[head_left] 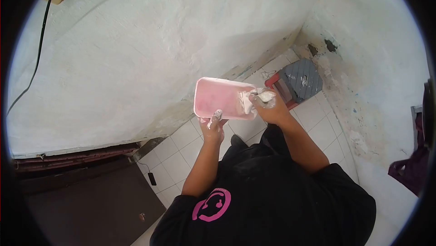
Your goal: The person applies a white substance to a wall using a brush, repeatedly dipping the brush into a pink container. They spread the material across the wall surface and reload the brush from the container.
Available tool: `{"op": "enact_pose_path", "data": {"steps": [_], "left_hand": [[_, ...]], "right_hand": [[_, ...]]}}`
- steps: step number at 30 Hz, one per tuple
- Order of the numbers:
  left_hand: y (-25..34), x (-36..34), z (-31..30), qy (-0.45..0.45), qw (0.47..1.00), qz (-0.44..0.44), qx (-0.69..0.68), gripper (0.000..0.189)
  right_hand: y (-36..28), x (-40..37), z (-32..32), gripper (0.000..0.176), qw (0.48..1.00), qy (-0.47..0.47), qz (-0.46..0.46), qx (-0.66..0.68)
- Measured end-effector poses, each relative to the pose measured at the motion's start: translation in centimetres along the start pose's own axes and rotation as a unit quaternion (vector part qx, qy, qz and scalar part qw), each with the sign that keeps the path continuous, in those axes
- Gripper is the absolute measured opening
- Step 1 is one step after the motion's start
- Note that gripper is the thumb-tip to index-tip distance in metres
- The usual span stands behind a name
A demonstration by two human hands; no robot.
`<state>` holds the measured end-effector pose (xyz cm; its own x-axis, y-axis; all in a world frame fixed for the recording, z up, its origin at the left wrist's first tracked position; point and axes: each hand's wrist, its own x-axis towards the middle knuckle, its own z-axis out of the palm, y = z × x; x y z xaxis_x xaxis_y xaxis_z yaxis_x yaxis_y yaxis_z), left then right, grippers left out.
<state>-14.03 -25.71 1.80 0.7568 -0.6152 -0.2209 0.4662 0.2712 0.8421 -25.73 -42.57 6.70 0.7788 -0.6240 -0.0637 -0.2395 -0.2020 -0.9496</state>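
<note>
My left hand grips the near left rim of a pink plastic tub, its thumb over the edge and its fingers underneath. White paste coats the thumb. In my right hand is a putty knife smeared with white, its blade over the tub's right end. Those fingers are closed around the handle and also carry white smears. A pale film covers parts of the tub's inside. The tub is held up in front of my body, above the tiled floor.
A patchy whitish wall runs along the left and front, meeting another wall with peeling patches. A grey-topped red stool stands in the corner. At lower left are a dark flat surface and a small black object on floor tiles.
</note>
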Motion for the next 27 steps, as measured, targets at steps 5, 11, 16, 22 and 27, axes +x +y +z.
{"op": "enact_pose_path", "data": {"steps": [5,11,16,22,27], "left_hand": [[0.6,1.6,0.6,0.096,0.995,-0.007,-0.02,0.054],[0.4,2.1,0.1,0.171,0.983,0.002,-0.061,0.054],[-0.5,1.3,0.0,0.211,0.974,0.011,-0.08,0.06],[-0.7,0.0,-0.9,0.26,0.962,-0.018,-0.085,0.061],[-1.0,-0.7,-3.0,0.238,0.961,-0.026,-0.138,0.058]], "right_hand": [[2.7,3.2,-1.9,0.029,0.889,-0.017,0.183,0.419],[2.4,11.2,-2.3,0.047,0.817,0.025,0.061,0.572],[1.1,18.1,-1.0,0.049,0.768,0.08,0.06,0.633],[-4.1,21.6,-0.4,0.046,0.763,0.137,0.051,0.629],[-4.0,20.8,-2.0,0.048,0.758,0.147,-0.023,0.635]]}}
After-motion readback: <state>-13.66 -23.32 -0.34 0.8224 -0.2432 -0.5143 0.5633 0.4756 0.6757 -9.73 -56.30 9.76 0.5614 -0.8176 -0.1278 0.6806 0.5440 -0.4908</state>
